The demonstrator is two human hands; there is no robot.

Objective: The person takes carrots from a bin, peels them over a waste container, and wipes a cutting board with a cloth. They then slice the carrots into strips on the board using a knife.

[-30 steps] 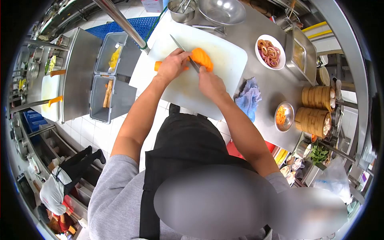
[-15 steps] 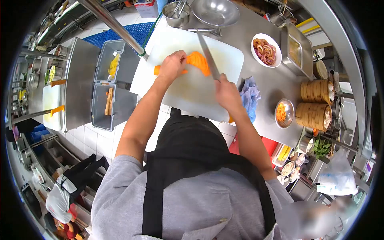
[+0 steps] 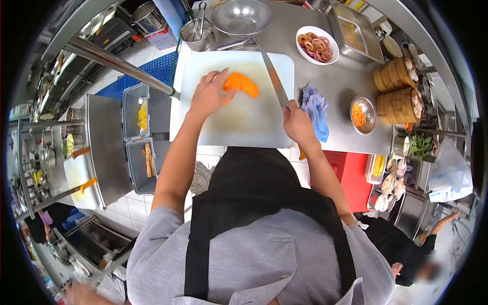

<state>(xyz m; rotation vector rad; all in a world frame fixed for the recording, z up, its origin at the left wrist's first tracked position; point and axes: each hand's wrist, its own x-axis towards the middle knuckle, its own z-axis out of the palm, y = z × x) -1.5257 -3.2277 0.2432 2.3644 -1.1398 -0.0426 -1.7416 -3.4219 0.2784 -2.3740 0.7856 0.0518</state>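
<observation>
On the white cutting board (image 3: 244, 119) lies a fanned pile of orange carrot slices (image 3: 240, 84). My left hand (image 3: 207, 95) is over the board just left of the pile, fingers and thumb apart, the thumb at the slices' edge. A bit of orange shows below that thumb; the rest there is hidden by the hand. My right hand (image 3: 299, 124) grips a large kitchen knife (image 3: 274, 76) by its handle at the board's right edge. Its blade points away from me, to the right of the slices and apart from them.
Right of the board are a blue cloth (image 3: 315, 112), a bowl of carrot shreds (image 3: 359, 116) and a white bowl of onion rings (image 3: 317, 46). Metal bowls (image 3: 241, 18) stand behind it. A metal post (image 3: 122, 68) rises at left. Another person (image 3: 401, 246) is at lower right.
My right hand has drawn the knife right, away from the slices. My left hand has opened from a closed grip and shifted left. The whole view has turned somewhat.
</observation>
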